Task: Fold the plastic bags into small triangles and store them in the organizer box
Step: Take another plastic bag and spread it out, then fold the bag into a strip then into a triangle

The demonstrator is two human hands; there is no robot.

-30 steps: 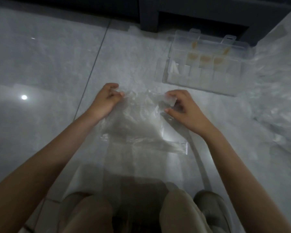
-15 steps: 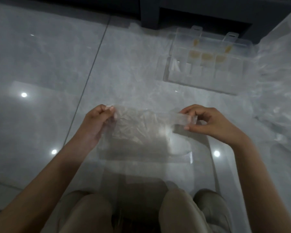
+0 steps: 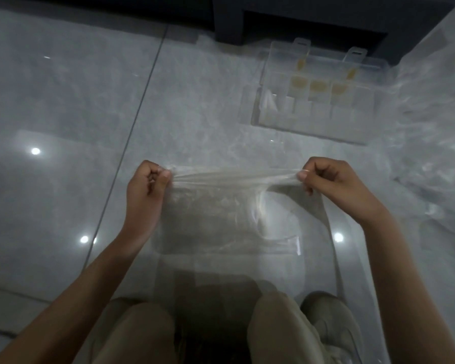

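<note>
Hands have spread wider and come back toward the body vs 1 s ago. The bag edge that was slack is now pulled taut between them.

Left hand (image 3: 146,190): fisted, thumb and curled fingers pinching the left end of the bag (image 3: 213,214). Right hand (image 3: 334,181): thumb against forefinger pinching the right end, other fingers curled.

Bag: clear plastic, top edge bunched into a thin strip between the 2 hands. The rest hangs down in front of the knees (image 3: 142,334). A loop (image 3: 276,222) of it hangs under the right hand. Cannot tell if the bottom touches the floor (image 3: 63,114).

Box (image 3: 315,111): clear, on the floor, beyond and right of the hands, well apart from them. 3 yellowish pieces (image 3: 318,86) sit in 1 row of compartments.

Pile (image 3: 431,127) of clear plastic lies just right of the box.
</note>
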